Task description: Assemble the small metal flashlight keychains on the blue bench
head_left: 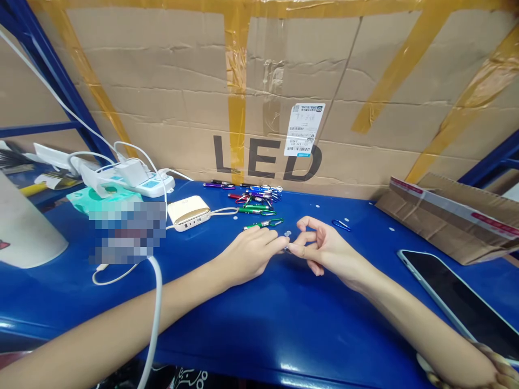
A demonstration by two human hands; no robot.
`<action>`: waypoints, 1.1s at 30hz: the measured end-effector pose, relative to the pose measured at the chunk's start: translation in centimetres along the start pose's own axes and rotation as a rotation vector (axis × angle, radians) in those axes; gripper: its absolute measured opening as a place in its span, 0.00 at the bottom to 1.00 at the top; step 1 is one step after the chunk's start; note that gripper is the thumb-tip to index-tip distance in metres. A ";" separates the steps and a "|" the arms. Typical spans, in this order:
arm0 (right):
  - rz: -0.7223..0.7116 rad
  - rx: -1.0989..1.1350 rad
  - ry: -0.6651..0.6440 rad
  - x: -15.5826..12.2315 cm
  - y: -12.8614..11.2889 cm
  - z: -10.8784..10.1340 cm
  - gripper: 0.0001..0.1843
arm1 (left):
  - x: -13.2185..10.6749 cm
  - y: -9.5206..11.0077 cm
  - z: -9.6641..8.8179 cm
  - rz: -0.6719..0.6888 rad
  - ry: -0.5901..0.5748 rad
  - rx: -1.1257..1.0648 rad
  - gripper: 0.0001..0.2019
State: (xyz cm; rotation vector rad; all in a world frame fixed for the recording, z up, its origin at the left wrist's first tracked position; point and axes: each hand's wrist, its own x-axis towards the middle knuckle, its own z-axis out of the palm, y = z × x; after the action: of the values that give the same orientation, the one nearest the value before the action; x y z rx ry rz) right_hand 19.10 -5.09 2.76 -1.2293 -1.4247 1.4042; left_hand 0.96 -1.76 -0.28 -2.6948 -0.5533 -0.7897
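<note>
My left hand is closed, its fingertips pinching at a tiny shiny piece that is mostly hidden. From the other side, my right hand pinches at the same spot, its other fingers curled and apart. Just beyond my left hand lies a slim green keychain flashlight with a carabiner clip. Behind it are several more keychain flashlights in red, blue, purple, green and black. To the right of my right hand rests a loose blue carabiner. Small clear discs lie near my fingertips.
A cream power bank with a strap sits left of the flashlights. Further left are a power strip, a green packet, white cables and a white cylinder. At right are a phone and a brown paper bag. A large carton stands behind.
</note>
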 end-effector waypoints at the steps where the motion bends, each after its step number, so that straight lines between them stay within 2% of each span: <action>1: 0.003 0.012 0.001 0.0 0.0 0.0 0.29 | 0.0 0.0 0.0 -0.001 0.014 0.007 0.10; 5: 0.009 0.047 0.004 0.1 0.2 0.0 0.29 | 0.1 0.1 -0.2 -0.042 0.052 -0.013 0.11; 10: -0.002 0.055 0.018 0.3 0.3 0.0 0.28 | 0.3 0.3 -0.5 -0.118 0.035 -0.110 0.11; 16: 0.009 0.010 -0.018 0.1 -0.1 -0.1 0.26 | 0.4 0.8 -0.7 -0.252 -0.045 -0.232 0.11; 21: -0.009 -0.037 -0.008 0.2 -0.2 -0.3 0.24 | 0.4 0.8 -0.7 -0.275 -0.071 -0.257 0.11; 25: -0.042 -0.103 0.035 0.4 -0.1 -0.3 0.22 | 0.4 0.8 -0.6 -0.299 -0.065 -0.280 0.10; 33: -0.189 -0.354 0.146 0.2 0.0 -0.5 0.17 | 0.4 0.7 0.1 -0.429 -0.020 -0.516 0.10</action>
State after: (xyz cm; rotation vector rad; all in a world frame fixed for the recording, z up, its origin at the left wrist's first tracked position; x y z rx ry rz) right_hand 19.52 -4.76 2.77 -1.3430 -1.6837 0.9414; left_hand 1.60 -2.25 -0.22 -3.0888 -1.0887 -1.1491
